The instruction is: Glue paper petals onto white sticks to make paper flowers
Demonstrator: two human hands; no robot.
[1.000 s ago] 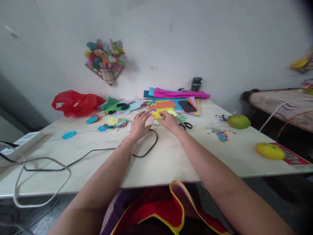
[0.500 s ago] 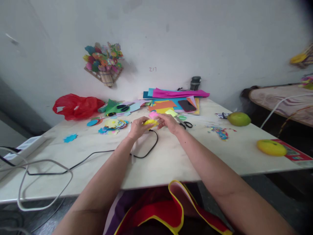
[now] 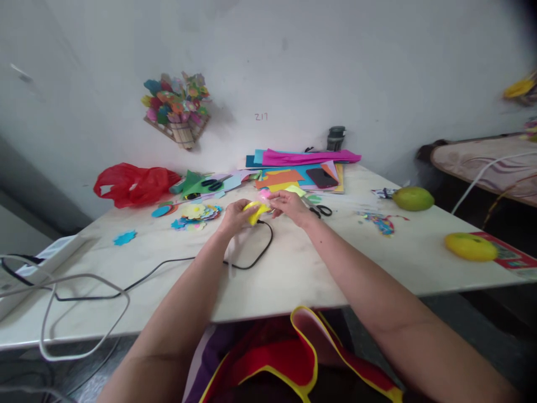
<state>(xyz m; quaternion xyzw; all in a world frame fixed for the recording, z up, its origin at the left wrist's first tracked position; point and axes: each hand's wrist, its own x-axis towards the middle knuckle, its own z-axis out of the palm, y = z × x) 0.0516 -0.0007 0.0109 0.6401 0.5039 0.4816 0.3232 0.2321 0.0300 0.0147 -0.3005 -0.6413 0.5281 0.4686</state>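
Note:
In the middle of the table, my left hand (image 3: 237, 215) is closed around a yellow glue gun (image 3: 257, 211). A black cord (image 3: 268, 246) runs from its lower end, and a pale translucent stick (image 3: 230, 263) shows below the hand. My right hand (image 3: 291, 206) is pinched beside the gun's front, its fingertips at a small pink paper piece (image 3: 264, 194). Fingers partly cover that piece, so its shape is unclear. Behind the right wrist lie black-handled scissors (image 3: 323, 210). Left of my left hand is a pile of paper flowers (image 3: 197, 215).
A red plastic bag (image 3: 134, 184), green-topped scraps with scissors (image 3: 213, 182), coloured sheets (image 3: 281, 178) and a phone (image 3: 321, 178) lie toward the wall. On the right are two mangoes (image 3: 413, 198). A power strip (image 3: 46, 257) and looping white cable (image 3: 84, 355) occupy the left.
The glue gun has tilted more upright in my left hand. My right fingers have shifted slightly near the pink piece. The whole view has turned a little.

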